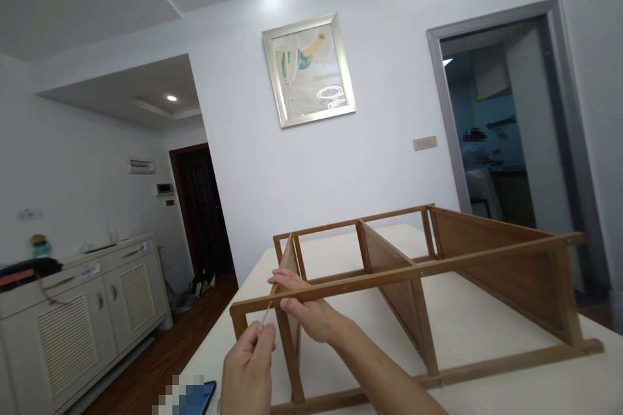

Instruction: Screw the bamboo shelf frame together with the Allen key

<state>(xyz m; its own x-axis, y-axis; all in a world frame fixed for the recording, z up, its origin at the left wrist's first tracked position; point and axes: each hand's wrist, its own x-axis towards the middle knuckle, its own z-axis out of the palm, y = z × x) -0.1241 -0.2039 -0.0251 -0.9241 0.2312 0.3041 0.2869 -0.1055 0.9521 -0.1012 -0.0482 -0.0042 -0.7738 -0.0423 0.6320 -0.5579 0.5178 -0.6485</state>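
A person's two bare hands work at a brown wooden shelf frame [394, 275] with narrow square rails and three flat panels between them. It lies on its side across a broad white bench [462, 311], its length running from near left to far right.

The left hand [249, 363], low and nearest the viewer, is closed around a thin silver metal tool [265, 318]. The tool slants upward, its tip meeting the front upper rail near the frame's left end.

The right hand [306, 311] reaches in from the lower right and is clamped on that same rail just beside the tip, thumb on the near face and fingers over the top.

A flat phone with a blue screen [198, 399], partly masked by squares, is at the bench's lower left edge. Beyond stand a cream cabinet with slatted doors [82, 331] and a white wall with a silver-framed picture of glasses and a bottle [310, 71]. Through a grey-framed doorway [448, 123] at right, another person [474, 157] shows dimly.
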